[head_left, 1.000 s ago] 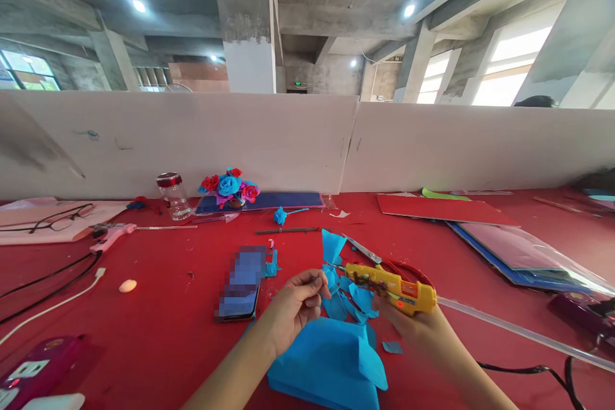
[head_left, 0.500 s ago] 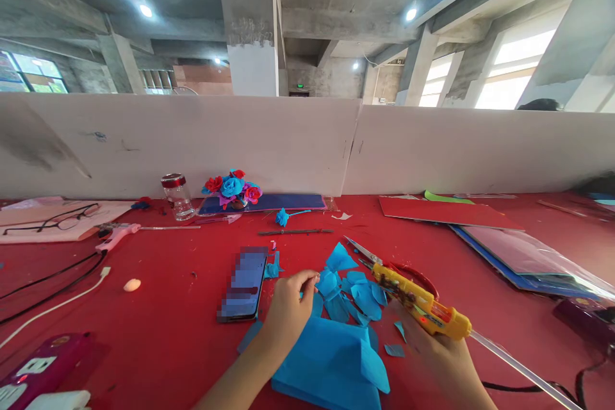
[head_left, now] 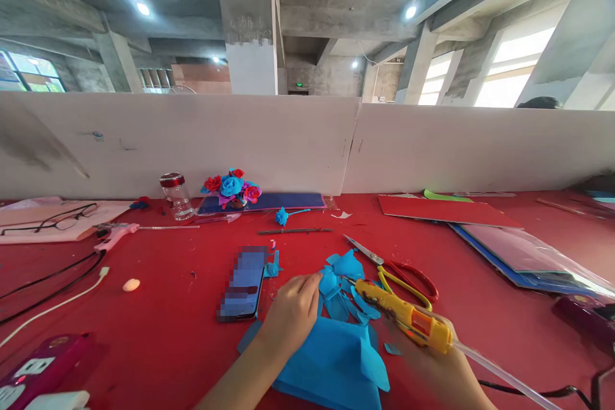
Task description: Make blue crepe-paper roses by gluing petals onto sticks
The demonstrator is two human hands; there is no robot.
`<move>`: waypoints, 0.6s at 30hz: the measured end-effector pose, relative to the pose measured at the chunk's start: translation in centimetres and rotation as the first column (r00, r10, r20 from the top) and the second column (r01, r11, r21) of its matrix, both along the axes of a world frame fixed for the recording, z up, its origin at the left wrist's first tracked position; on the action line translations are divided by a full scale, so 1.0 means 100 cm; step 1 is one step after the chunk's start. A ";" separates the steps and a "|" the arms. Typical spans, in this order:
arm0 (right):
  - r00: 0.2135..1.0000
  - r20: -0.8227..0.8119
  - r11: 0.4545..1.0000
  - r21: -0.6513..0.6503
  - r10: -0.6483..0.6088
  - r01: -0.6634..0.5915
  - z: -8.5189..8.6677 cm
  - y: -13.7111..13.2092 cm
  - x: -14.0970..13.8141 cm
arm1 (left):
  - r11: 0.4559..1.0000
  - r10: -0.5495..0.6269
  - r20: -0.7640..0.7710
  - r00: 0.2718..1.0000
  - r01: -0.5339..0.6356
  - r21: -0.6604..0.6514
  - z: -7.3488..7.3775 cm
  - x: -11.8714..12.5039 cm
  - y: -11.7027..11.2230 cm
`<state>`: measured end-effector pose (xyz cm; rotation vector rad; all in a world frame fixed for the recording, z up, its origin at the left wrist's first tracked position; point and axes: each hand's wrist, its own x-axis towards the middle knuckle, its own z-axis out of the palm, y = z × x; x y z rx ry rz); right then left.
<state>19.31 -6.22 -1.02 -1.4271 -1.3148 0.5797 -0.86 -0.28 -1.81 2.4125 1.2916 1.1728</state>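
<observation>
My right hand (head_left: 435, 368) grips a yellow glue gun (head_left: 406, 317), its nozzle pointing left at a cluster of blue paper petals (head_left: 343, 285) on the red table (head_left: 158, 295). A clear glue stick (head_left: 500, 375) trails out of the gun's back. My left hand (head_left: 293, 314) is closed, its fingertips pinching the left edge of the blue petals. Both hands hover over a folded sheet of blue crepe paper (head_left: 331, 365). Scissors with red and yellow handles (head_left: 396, 269) lie just behind the gun.
A phone (head_left: 243, 285) lies left of my left hand. Further back stand a glass jar (head_left: 175, 195), a paper flower bouquet (head_left: 230, 187), a pink glue gun (head_left: 115, 236) and glasses (head_left: 52, 218). Coloured sheets (head_left: 500, 237) lie at the right; cables and a power strip (head_left: 36, 371) at the left.
The glue gun swung right and away, then came back left with its nozzle at the petals. My left hand lowered the petals onto the table.
</observation>
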 end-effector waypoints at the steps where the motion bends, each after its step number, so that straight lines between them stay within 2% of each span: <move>1: 1.000 -0.012 1.000 -0.007 -0.005 0.005 0.000 0.000 0.000 | 1.000 -0.004 -0.013 1.000 0.004 -0.001 0.000 0.000 0.000; 7: 0.999 -0.004 0.999 -0.010 0.041 -0.041 -0.002 0.005 0.000 | 1.000 0.005 0.007 1.000 -0.005 -0.008 0.002 0.001 -0.002; 13: 0.998 0.060 0.999 -0.044 -0.003 0.006 -0.008 0.008 0.001 | 1.000 -0.010 0.018 1.000 0.010 0.004 0.002 0.001 -0.002; 18: 0.998 0.059 0.999 -0.039 0.001 0.001 -0.007 0.008 0.002 | 1.000 -0.014 0.033 0.999 0.015 -0.012 0.002 0.000 -0.001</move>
